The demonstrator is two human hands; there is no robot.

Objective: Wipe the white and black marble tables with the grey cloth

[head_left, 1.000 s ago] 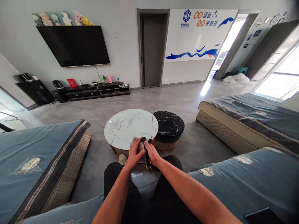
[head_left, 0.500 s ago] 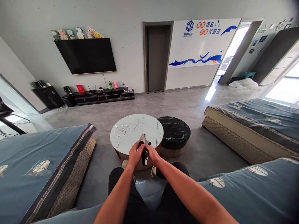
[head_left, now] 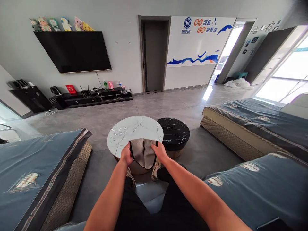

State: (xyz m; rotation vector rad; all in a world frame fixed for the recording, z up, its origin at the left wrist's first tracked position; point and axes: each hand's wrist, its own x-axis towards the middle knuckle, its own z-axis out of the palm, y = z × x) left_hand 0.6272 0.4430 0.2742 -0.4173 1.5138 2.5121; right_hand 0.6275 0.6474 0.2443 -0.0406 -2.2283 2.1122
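A grey-beige cloth [head_left: 143, 153] with a dark edging hangs spread between my hands, sagging in the middle with a fold down its centre. My left hand [head_left: 126, 154] is closed on its left edge. On the opposite edge, my right hand [head_left: 159, 152] pinches the cloth with the thumb on top. Both hands are above the near side of a round white marble-patterned table [head_left: 134, 126]. Some clear, shiny things [head_left: 119, 131] lie on the table's left part, too small to make out.
A lower black round table [head_left: 174, 131] adjoins the white one on the right. Blue-covered sofas stand left [head_left: 48, 166] and right [head_left: 250, 122]. Against the far wall are a TV [head_left: 74, 51] and a low black cabinet [head_left: 96, 98]. A dark phone-like object [head_left: 273, 224] lies at bottom right.
The bunched dark and light bundle between my hands is now opened out into a spread cloth. My hands have moved apart. The view has turned slightly to the right.
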